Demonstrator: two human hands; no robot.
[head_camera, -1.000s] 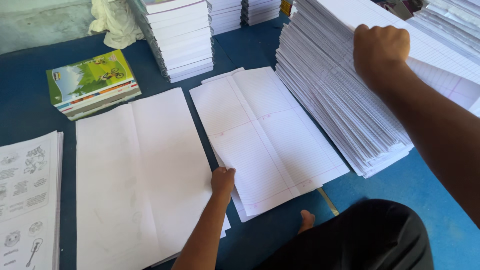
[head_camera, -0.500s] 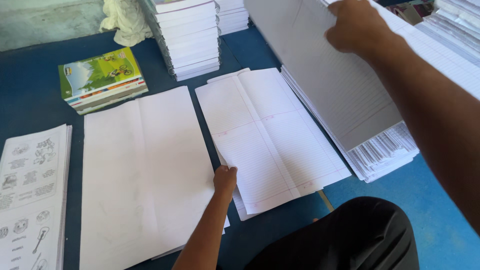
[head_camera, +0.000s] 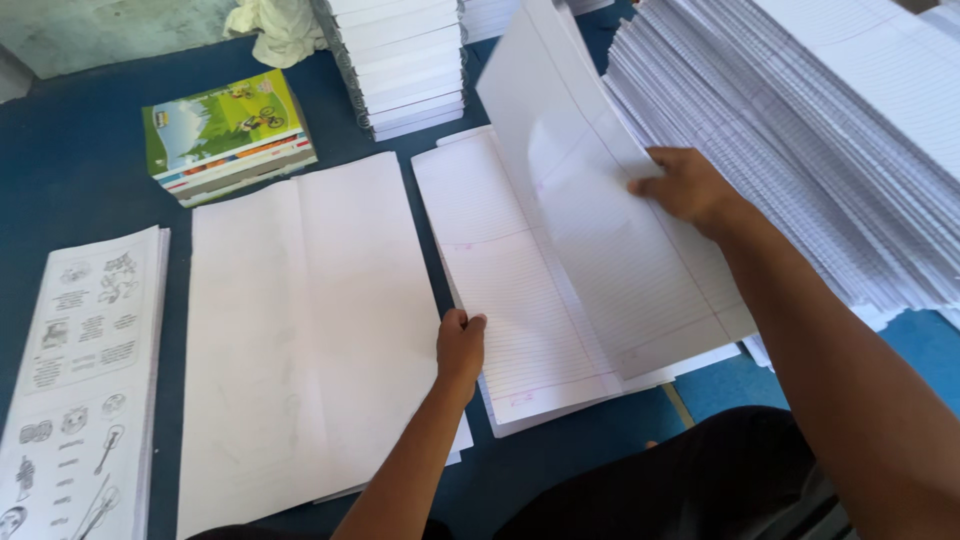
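Now laying step: right hand (head_camera: 690, 188) pinching ruled sheet (head_camera: 600, 210), tilting it over ruled pile (head_camera: 520, 290). Left hand (head_camera: 461, 345) resting at pile's left edge, fingers curled. Next, likely: squaring sheet flat on pile, edges matching.

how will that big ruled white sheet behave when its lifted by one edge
Probably floppy: the large ruled white paper sheet already bows where the right hand pinches one edge. Likely very light, since one hand carries it. It may slide easily over the smooth ruled stack below.
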